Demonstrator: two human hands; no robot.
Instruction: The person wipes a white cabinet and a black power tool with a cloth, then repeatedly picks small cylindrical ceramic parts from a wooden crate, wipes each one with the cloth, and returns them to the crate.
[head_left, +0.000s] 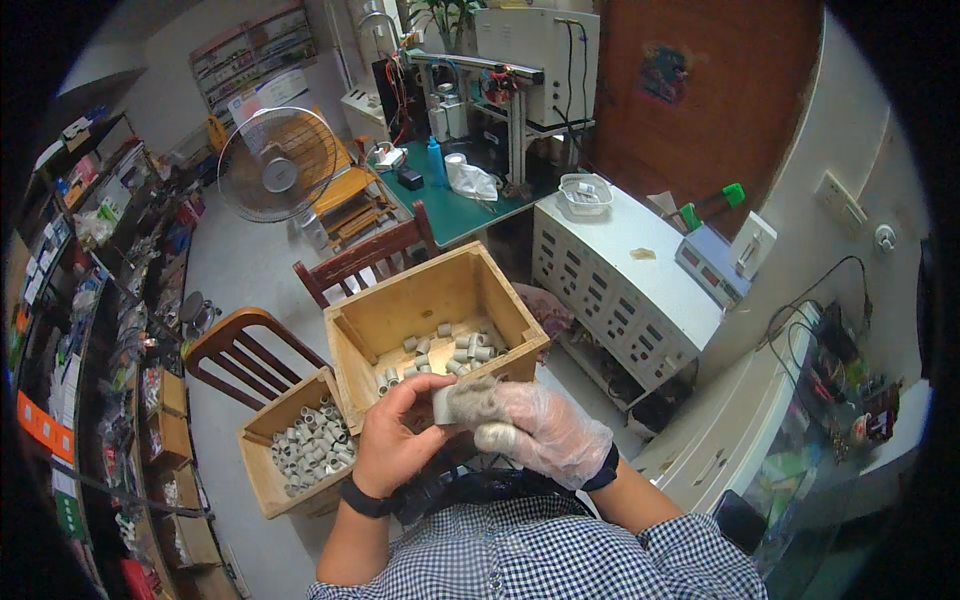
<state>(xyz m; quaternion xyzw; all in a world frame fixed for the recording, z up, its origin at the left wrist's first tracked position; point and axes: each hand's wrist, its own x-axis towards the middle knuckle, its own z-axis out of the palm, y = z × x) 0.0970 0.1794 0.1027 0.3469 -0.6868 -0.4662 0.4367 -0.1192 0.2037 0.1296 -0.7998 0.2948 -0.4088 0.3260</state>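
Observation:
Between thumb and fingers, my left hand (397, 433) grips a short grey pipe fitting (442, 406). My right hand (544, 431), in a clear plastic glove, presses a dirty grey cloth (475, 400) against the fitting's right side. Both hands are just over the near edge of a large wooden box (405, 304). Inside that box lie several loose grey fittings (471, 351). A smaller wooden box (259, 474) stands to the left, with a heap of similar grey fittings (311, 446) in it. Part of the fitting is hidden by the cloth.
Two wooden chairs (240, 352) stand behind the boxes, near a standing fan (277, 172). A green-topped table (420, 201) bears a metal frame. On the right is a white instrument cabinet (622, 247). Crowded shelves (105, 300) line the left side.

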